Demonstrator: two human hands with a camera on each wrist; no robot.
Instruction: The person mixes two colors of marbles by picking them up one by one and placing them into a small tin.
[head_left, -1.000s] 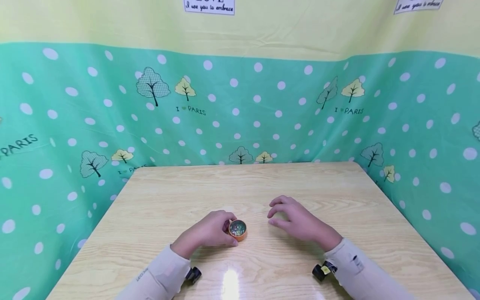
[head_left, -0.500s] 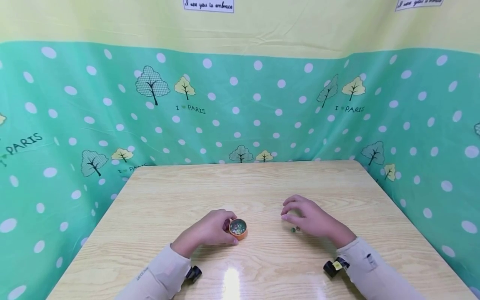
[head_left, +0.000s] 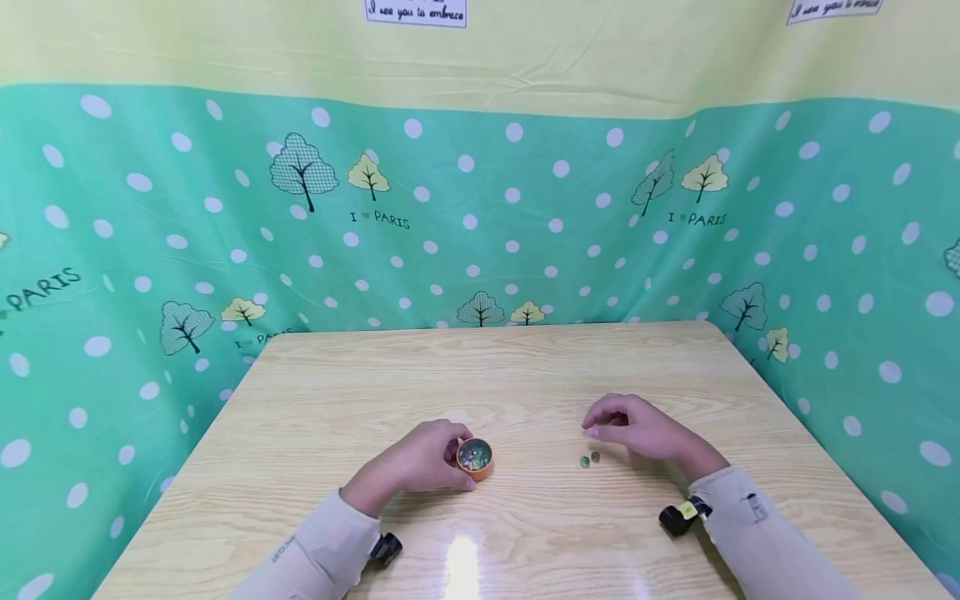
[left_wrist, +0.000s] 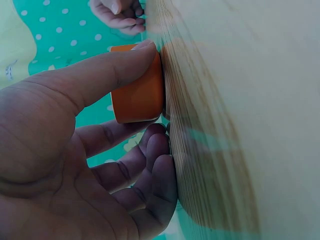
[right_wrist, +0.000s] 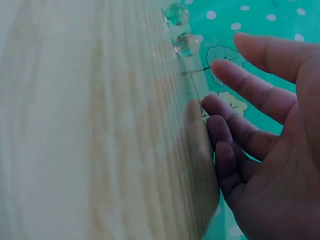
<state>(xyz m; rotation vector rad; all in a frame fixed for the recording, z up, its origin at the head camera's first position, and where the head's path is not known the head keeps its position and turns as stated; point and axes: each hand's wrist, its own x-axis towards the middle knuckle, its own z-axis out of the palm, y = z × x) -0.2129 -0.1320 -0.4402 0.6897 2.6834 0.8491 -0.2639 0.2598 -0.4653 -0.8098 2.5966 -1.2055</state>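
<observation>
My left hand [head_left: 427, 457] grips a small orange cup [head_left: 482, 475] from the left, thumb in front and fingers behind. The cup stands upright on the table, and shiny, multicoloured things, seemingly marbles, show inside it. In the left wrist view the thumb lies along the wall of the orange cup [left_wrist: 140, 97]. Farther right, two clear glass marbles, one greenish [head_left: 585, 462] and one brownish [head_left: 596, 457], lie close together on the wood. Just beyond them hovers my right hand [head_left: 641, 427], thumb and forefinger apart around nothing. The right wrist view shows its other fingers bent near the tabletop.
The light wooden table [head_left: 480, 371] has a glossy surface with a bright reflection near the front. A green and yellow printed curtain [head_left: 480, 200] hangs behind it and along both sides. A black camera [head_left: 677, 520] is strapped under the right wrist.
My right hand has moved right and slightly away, and the two marbles have come into view beneath where it was. My left hand and the cup have stayed in place.
</observation>
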